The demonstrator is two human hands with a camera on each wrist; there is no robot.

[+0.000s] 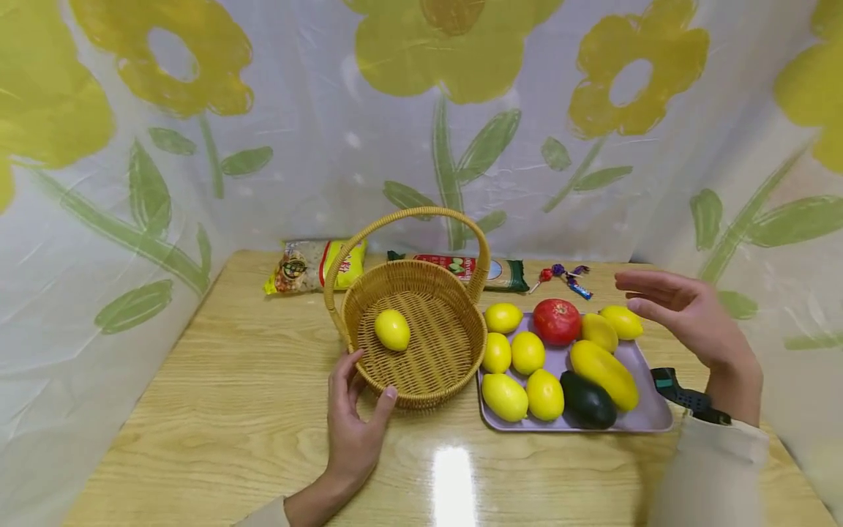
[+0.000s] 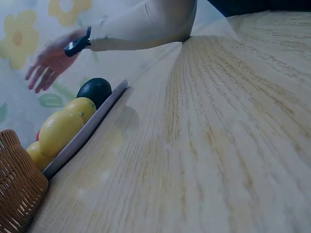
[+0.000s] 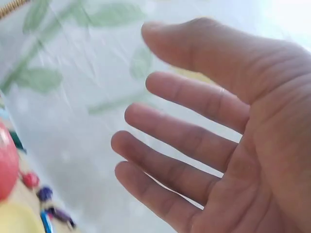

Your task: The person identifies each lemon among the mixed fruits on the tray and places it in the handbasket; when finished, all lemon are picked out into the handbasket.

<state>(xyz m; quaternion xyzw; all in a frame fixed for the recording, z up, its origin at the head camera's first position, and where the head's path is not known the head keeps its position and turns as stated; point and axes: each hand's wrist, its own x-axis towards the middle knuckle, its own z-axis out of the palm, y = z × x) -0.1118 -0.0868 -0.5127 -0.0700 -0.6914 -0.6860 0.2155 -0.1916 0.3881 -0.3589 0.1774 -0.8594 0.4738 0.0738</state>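
Note:
My left hand [image 1: 356, 432] rests against the near left side of a wicker basket [image 1: 421, 401] with a tall arched handle, index finger and thumb spread along the rim. Inside the basket lies one lemon [image 1: 392, 330]. My right hand [image 1: 691, 318] is raised above the far right corner of a lilac tray [image 1: 648, 410], fingers extended and nothing in them. The right wrist view shows its bare palm [image 3: 272, 160]. On the tray are several lemons [image 1: 505, 397], a red pomegranate [image 1: 557, 322], a long yellow fruit [image 1: 604, 375] and a dark green avocado [image 1: 588, 400].
Behind the basket lie a yellow-and-clear food bag [image 1: 309, 266] and a dark green packet [image 1: 507, 275]. A few wrapped lollipops [image 1: 558, 271] and a small blue-wrapped sweet [image 1: 580, 289] sit behind the tray. Flower-patterned curtains [image 1: 296, 176] enclose the wooden table [image 1: 230, 410].

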